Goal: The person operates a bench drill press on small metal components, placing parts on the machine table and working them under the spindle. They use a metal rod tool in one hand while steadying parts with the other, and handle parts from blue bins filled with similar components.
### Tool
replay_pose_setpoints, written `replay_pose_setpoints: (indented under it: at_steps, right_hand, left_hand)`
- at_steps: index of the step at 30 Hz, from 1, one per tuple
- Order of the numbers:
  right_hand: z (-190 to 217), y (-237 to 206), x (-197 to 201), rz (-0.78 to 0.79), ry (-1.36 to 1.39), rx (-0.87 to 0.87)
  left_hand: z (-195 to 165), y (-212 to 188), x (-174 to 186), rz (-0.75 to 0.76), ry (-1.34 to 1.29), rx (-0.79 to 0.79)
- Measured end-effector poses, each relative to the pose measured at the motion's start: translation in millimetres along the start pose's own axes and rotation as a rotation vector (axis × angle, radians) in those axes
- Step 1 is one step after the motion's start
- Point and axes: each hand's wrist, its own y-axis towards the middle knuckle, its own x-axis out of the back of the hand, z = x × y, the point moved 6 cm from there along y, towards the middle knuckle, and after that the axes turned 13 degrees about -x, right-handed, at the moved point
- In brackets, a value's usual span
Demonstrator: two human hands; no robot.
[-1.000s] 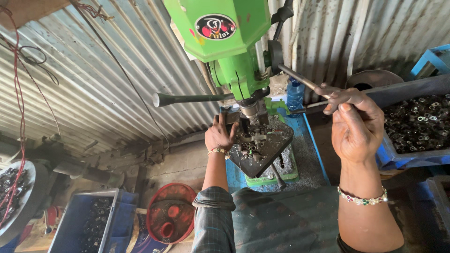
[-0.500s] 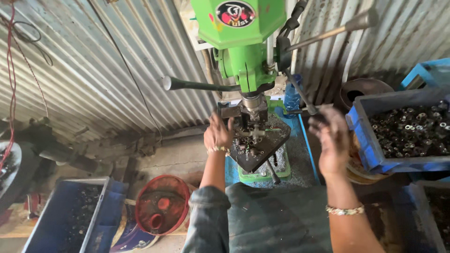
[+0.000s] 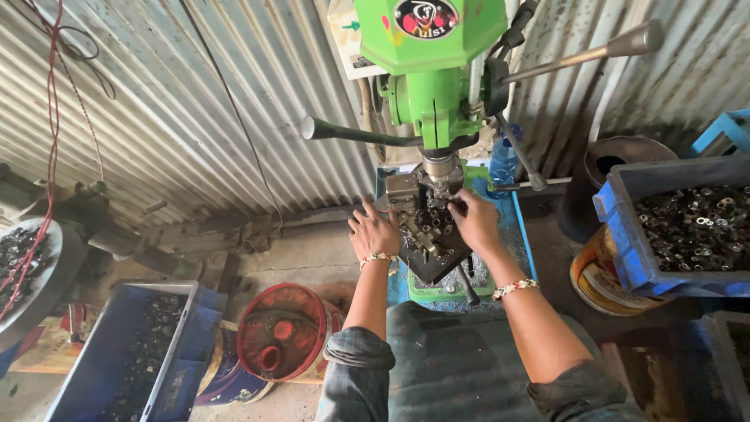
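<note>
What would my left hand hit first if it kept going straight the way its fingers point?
Most likely the grey metal fixture on the drill press table, just beyond the left hand. The fingertips point up and slightly right toward it. Depth is hard to judge, so they may already touch it.

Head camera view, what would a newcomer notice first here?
The bright green drill press stands top centre against the grey corrugated metal wall. Below its spindle, the left hand and right hand rest on the dark, part-strewn square work table. A blue plastic crate of small metal rings sits at right.
</note>
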Motion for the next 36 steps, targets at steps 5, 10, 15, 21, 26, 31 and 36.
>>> replay_pose_setpoints:
  at_steps: [5,10,15,21,26,31,36]
  right_hand:
    - [-34.7,-6.0,13.5,0.455,0.089,-0.09]
    - [-87.1,-18.1,120.5,-0.414,-0.576,-0.227]
    - [-71.8,-19.0,99.1,-0.271,-0.443,-0.185]
    - [-11.0,-35.1,1.5,0.066,-0.162,0.145]
    - [-4.1,-28.5,-19.3,0.059,-0.375,0.212]
    - [-0.5,-28.3,1.4,0.041,-0.163,0.344]
    - [-26.8,-23.1,1.4,0.258,0.434,-0.079]
  left_hand:
    - [4.7,5.7,-3.4,0.01,0.026,-0.033]
    - [4.7,6.6,-3.8,-0.017,0.031,-0.074]
    - [2.8,4.7,1.7,0.013,0.027,-0.06]
    - [1.4,2.8,8.0,0.019,0.001,-0.047]
    - [0.4,2.4,10.5,0.015,0.019,-0.069]
    - [0.3,1.7,13.3,0.0,-0.005,-0.075]
    - [-0.4,1.9,15.8,-0.046,0.013,-0.093]
